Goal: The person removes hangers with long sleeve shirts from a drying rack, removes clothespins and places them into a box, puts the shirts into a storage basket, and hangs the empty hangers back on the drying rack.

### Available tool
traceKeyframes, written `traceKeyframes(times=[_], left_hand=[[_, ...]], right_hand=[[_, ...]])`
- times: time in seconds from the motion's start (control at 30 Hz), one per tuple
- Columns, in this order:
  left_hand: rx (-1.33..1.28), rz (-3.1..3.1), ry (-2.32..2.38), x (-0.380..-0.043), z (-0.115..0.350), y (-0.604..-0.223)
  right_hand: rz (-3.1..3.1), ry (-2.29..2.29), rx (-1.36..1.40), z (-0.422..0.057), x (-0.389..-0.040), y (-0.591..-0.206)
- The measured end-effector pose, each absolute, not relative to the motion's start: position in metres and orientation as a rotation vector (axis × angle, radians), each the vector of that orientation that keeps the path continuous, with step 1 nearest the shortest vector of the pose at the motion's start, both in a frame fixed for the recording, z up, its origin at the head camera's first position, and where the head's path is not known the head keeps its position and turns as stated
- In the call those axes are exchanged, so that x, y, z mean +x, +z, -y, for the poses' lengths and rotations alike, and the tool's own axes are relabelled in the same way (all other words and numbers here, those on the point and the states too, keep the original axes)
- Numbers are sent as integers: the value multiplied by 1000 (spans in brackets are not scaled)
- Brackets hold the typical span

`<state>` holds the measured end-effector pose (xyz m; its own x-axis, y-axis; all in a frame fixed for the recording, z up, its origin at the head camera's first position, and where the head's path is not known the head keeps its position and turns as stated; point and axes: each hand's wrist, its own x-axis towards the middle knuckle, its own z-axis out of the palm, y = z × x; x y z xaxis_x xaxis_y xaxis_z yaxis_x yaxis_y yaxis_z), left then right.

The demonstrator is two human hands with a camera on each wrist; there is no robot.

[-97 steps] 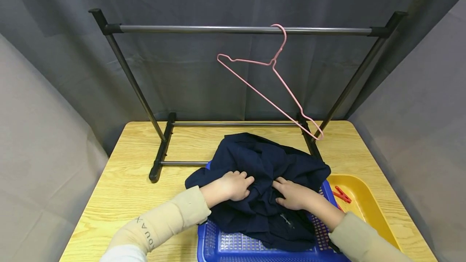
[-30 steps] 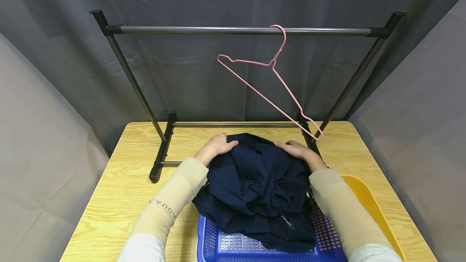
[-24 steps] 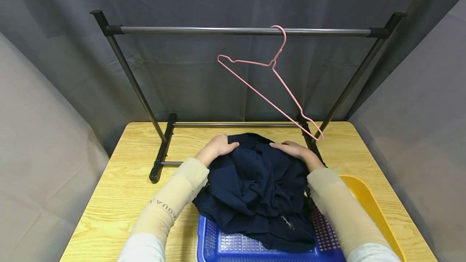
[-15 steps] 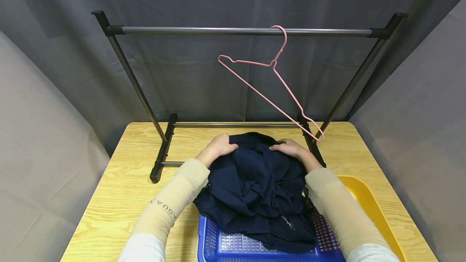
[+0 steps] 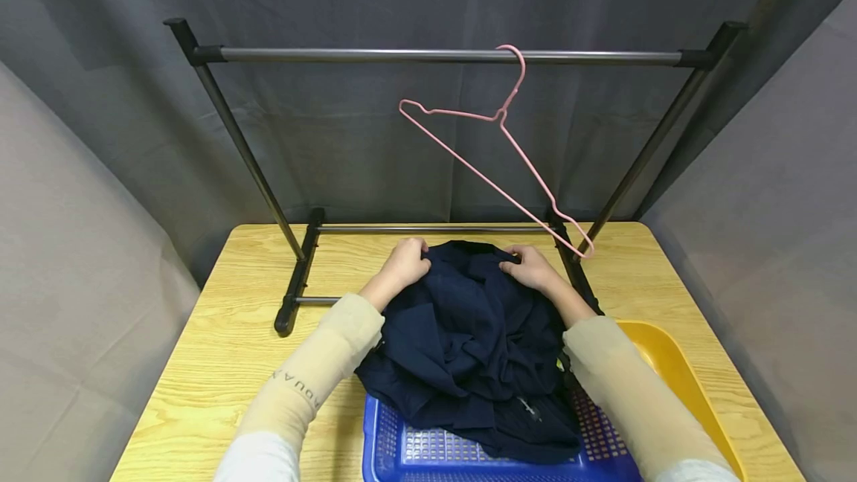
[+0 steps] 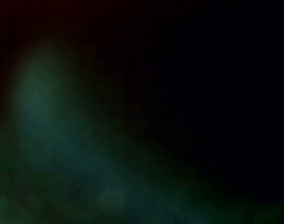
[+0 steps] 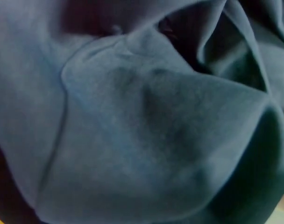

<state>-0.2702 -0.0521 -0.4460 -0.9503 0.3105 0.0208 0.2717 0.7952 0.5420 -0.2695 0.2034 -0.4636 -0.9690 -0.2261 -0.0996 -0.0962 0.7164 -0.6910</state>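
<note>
A crumpled navy garment (image 5: pixel 472 341) lies heaped over a blue plastic basket (image 5: pixel 428 460); its exact kind is not clear from the folds. At its far left edge, my left hand (image 5: pixel 407 262) pinches the cloth between thumb and fingers. My right hand (image 5: pixel 530 268) grips the far right part of the same edge, so a band of fabric spans between the two. Close up in the right wrist view, folds of the garment (image 7: pixel 146 126) fill nearly everything. The left wrist view is too dark and blurred to make out.
A pink hanger (image 5: pixel 504 116) hangs from the bar (image 5: pixel 348 55) of a dark metal rack behind the basket. Right of the basket, a yellow tray (image 5: pixel 676 363) is partly covered by my right sleeve. Wooden table (image 5: pixel 221 363) shows at left.
Both hands have gone from the middle of the garment to its far edge. Over the last second they take hold there, raising the edge slightly, and the right hand shifts a little inward.
</note>
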Motion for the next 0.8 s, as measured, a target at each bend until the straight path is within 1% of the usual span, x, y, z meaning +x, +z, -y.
traceKeyframes(times=[0.23,0.47,0.8], left_hand=[[444,-2928,943,-264,51,-441],[445,-2967,1043,-256,49,-434],[535,-2964,1174,-243,49,-420]], right_hand=[[-2890,-1180,-322,-195,-253,-452],[-3042,-1270,-443,-185,-235,-440],[-3145,-1239,-618,-184,-199,-418]])
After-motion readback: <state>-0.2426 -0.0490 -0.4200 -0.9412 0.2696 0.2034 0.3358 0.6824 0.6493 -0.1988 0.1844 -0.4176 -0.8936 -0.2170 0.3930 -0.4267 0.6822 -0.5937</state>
